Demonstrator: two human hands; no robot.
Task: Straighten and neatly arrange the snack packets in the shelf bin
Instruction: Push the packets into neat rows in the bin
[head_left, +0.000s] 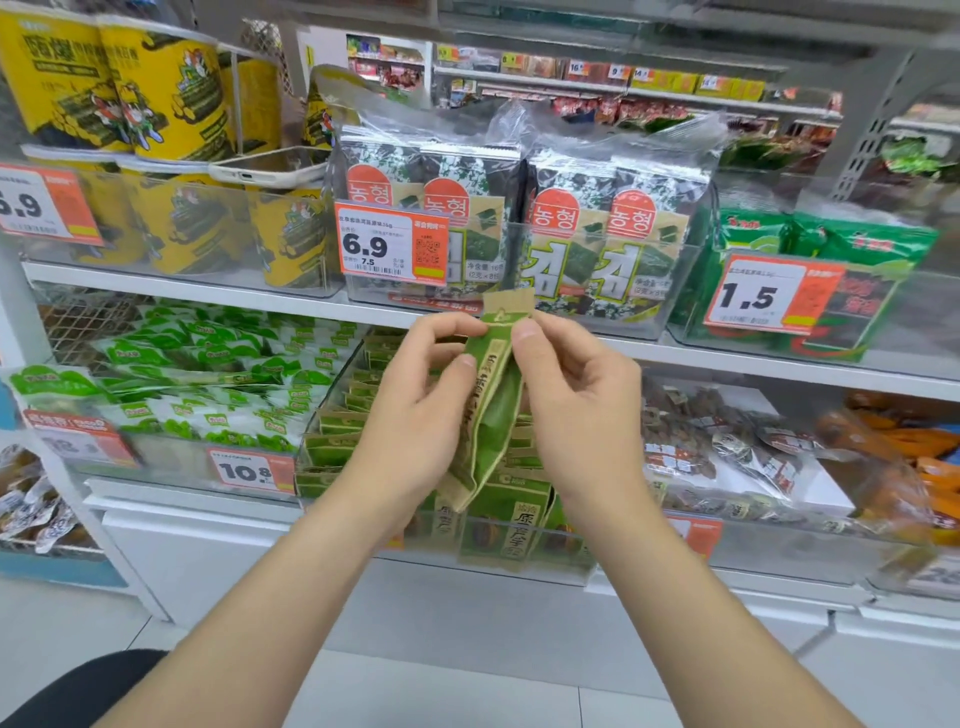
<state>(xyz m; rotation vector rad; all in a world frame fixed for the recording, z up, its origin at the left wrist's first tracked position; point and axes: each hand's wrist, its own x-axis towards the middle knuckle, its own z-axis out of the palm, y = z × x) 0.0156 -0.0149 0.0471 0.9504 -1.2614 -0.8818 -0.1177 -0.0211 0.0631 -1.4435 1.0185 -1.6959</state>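
In the centre of the frame, both hands are up in front of the lower shelf. The left hand and the right hand both pinch one green-and-tan snack packet. The packet stands nearly upright, tilted a touch, with fingertips closed near its top seal. Just behind and below it sits the clear shelf bin, with rows of matching packets standing inside. On the shelf above are seaweed packs and a 6.9 price tag. Yellow tubs fill the upper left.
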